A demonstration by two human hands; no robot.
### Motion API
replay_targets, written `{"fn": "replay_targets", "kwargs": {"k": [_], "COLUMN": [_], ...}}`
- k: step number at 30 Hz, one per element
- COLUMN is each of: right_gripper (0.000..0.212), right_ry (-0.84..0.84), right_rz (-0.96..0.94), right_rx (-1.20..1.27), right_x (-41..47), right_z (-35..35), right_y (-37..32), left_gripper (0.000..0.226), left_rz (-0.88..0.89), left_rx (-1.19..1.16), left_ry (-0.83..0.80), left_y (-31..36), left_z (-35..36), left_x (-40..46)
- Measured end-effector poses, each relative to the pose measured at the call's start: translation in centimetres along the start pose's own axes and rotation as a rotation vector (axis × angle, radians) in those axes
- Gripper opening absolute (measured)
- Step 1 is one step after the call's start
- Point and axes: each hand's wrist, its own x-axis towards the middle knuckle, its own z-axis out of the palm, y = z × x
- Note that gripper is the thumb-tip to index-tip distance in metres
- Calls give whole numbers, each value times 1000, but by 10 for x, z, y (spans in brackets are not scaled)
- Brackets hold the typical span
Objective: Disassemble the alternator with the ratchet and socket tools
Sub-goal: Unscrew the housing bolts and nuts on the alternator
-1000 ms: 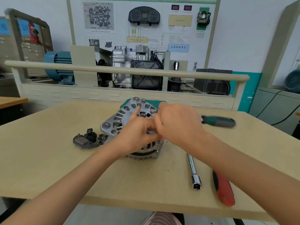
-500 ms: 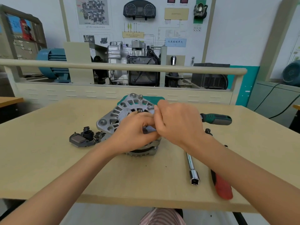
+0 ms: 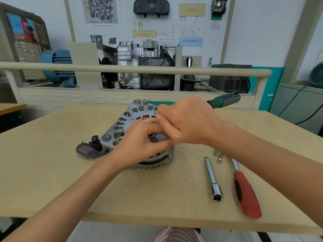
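Note:
The silver alternator (image 3: 122, 124) lies flat on the beige table (image 3: 52, 172), its vented rear face up. My left hand (image 3: 139, 145) curls over its near side, with the fingers round a dark part on the housing. My right hand (image 3: 188, 121) is just beyond it, holding a green-handled tool (image 3: 223, 100) whose handle sticks out up and to the right. Its fingertips pinch at the top of the alternator. The tool's working end is hidden under my hands.
A black removed part (image 3: 88, 151) lies left of the alternator. To the right lie a chrome extension bar (image 3: 212, 179), a small socket (image 3: 218, 157) and a red-handled ratchet (image 3: 244, 193). A railed training stand with an engine (image 3: 143, 65) runs behind the table.
The green handle has lifted and tilted upward behind my right hand. Both hands have stayed on the alternator. The view has shifted slightly.

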Motion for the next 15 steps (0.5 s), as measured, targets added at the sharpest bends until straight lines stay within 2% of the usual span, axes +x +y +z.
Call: {"fn": "replay_targets", "kwargs": {"k": [3, 9, 15], "right_gripper": [22, 34, 34], "right_ry": [-22, 25, 111], "right_rz": [-36, -90, -105], "right_rx": [22, 127, 223], "right_x": [-1, -5, -20], "right_z": [-2, 0, 7], "right_y": [2, 6, 19], "left_gripper": [26, 31, 14], "left_rz": [33, 89, 93], "left_rx": [-1, 18, 111], "left_ry": [17, -28, -187], "left_y": [0, 1, 2], "left_z": [0, -1, 4], "left_x": [0, 5, 16]}}
